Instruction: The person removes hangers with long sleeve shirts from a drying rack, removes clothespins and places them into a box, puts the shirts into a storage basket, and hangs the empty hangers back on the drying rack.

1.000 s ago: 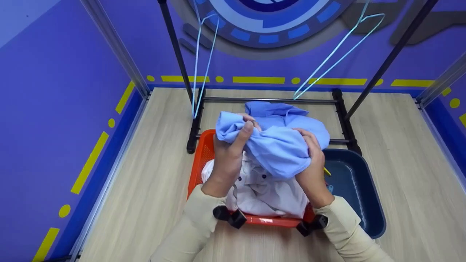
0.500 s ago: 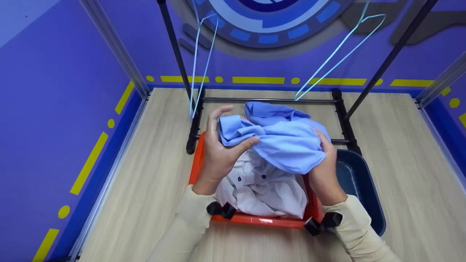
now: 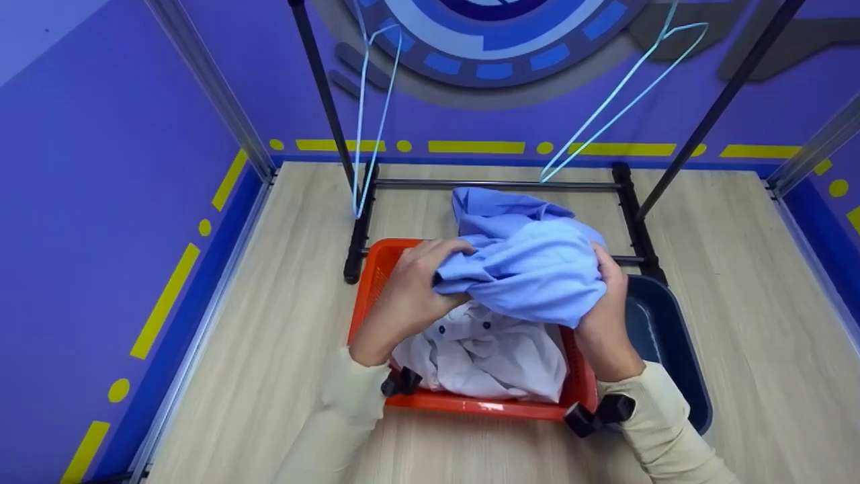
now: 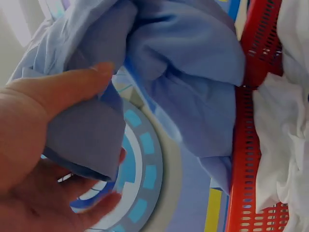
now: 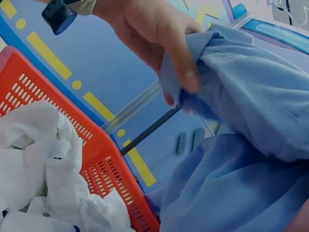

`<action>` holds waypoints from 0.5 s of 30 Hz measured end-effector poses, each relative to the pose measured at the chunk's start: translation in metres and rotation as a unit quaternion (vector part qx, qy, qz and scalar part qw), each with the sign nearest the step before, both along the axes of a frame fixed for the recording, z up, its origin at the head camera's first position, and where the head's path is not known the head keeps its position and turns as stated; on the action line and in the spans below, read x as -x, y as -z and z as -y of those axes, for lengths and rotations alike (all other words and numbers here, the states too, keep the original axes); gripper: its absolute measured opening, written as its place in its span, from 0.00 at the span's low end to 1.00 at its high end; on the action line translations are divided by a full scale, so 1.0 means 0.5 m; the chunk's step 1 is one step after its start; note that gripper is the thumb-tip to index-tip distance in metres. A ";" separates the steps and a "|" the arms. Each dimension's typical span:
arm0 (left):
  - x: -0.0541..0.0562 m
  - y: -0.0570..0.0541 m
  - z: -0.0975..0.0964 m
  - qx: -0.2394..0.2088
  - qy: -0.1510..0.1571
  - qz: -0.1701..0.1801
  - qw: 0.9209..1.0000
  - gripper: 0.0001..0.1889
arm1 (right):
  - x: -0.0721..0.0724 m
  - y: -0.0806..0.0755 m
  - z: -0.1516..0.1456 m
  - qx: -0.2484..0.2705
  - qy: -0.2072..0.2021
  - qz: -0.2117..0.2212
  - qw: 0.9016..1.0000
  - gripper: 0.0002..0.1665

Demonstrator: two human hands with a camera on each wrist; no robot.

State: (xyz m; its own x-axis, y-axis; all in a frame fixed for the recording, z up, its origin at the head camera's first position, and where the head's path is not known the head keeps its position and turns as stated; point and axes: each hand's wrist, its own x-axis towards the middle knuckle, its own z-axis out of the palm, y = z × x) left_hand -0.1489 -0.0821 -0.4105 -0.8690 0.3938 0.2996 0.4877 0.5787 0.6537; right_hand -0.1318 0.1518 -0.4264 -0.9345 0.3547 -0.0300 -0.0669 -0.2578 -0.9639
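Note:
Both hands hold a crumpled light-blue shirt (image 3: 531,269) above a red basket (image 3: 463,403). My left hand (image 3: 420,279) has the shirt's left end between thumb and fingers; the left wrist view shows the thumb (image 4: 72,87) lying across the cloth and fingers below its edge. At the other end, my right hand (image 3: 610,323) grips the fabric, its thumb over the edge in the right wrist view and the other fingers partly hidden by cloth. Part of the shirt hangs beyond the hands, over the basket's far side. A white buttoned garment (image 3: 484,356) lies bunched inside the basket.
A dark blue tub (image 3: 662,323) stands right of the basket, partly behind the right forearm. Behind is a black rack frame (image 3: 497,183), with a wire hanger (image 3: 359,134) on the left and another hanger (image 3: 618,101) on the right. Purple panels (image 3: 134,202) enclose the area.
My left hand loosened, spread around the shirt's left end, then closed in again lower and nearer the middle. My right hand has shifted right along the cloth. The left end is now gathered in.

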 end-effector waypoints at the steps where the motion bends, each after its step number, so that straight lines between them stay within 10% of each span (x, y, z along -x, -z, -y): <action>1: -0.002 -0.001 -0.003 0.024 -0.005 -0.001 1.000 0.33 | -0.001 0.000 0.001 -0.008 0.002 -0.001 1.000 0.16; 6: -0.012 -0.011 -0.019 0.116 -0.026 -0.043 0.992 0.56 | -0.003 0.005 0.001 -0.090 0.003 -0.013 0.996 0.16; 15: -0.028 -0.040 -0.020 0.162 -0.005 -0.116 0.980 0.64 | 0.001 0.006 0.001 -0.138 0.016 0.011 0.990 0.17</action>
